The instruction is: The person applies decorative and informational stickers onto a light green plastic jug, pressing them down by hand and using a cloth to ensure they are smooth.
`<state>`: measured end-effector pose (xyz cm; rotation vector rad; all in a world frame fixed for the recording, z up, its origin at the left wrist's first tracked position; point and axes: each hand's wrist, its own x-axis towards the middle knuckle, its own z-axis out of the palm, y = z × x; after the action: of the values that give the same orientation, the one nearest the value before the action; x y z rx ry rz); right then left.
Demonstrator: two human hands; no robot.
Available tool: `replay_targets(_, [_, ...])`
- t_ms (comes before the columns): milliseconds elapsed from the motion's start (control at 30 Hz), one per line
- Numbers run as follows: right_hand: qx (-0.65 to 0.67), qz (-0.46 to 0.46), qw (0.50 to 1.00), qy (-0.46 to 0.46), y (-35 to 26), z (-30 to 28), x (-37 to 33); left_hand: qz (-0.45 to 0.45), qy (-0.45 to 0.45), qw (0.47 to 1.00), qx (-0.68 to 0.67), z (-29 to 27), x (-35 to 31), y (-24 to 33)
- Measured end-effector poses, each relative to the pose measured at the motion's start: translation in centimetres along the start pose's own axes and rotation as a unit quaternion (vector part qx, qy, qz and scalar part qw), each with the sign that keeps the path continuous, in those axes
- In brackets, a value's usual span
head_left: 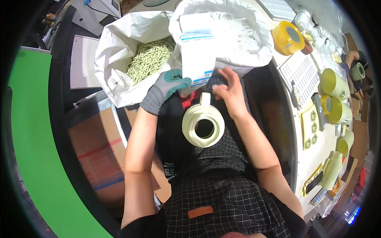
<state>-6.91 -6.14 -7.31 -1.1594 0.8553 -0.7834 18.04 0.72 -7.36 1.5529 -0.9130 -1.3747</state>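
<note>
My left hand (170, 82), in a grey and teal glove, pinches the lower edge of a long white label strip (197, 55). The strip hangs down from a roll over the white sacks and carries blue-edged printed labels at its end. Just right of that end is my bare right hand (230, 89), thumb and fingers apart, with nothing visible in it. A pale green jug-like vessel (189, 127) with a loop handle stands between my thighs below both hands. Its round mouth faces up, and the inside looks dark.
One white sack (113, 43) holds pale green sticks; another (254, 59) holds white plastic rings. Along the right-hand table (283, 158) are a yellow tape roll (282, 37), printed sheets (300, 77), green stickers (308, 127) and several green vessels (333, 85). Another person's arm (351, 57) shows at far right.
</note>
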Motion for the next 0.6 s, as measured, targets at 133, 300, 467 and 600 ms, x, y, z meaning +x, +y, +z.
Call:
replay_targets(133, [0.141, 0.161, 0.971, -0.106, 1.5, 0.4, 3.1, 0.041, 0.033, 0.998, -0.025, 0.8, -1.9, 0.3])
replay_targets(300, [0.079, 0.079, 0.992, -0.059, 1.6, 1.3, 2.5, 0.336, 0.281, 0.782, 0.443, 4.2, -1.7, 3.2])
replay_targets(467, [0.041, 0.027, 0.997, -0.058, 1.3, 2.0, 2.2, 0.402, 0.196, 0.706, 0.549, 5.0, -0.5, 4.2])
replay_targets(600, [0.067, 0.017, 0.991, -0.115, 1.9, 1.6, 2.4, 0.418, 0.191, 0.715, 0.527, 4.9, -1.3, 3.9])
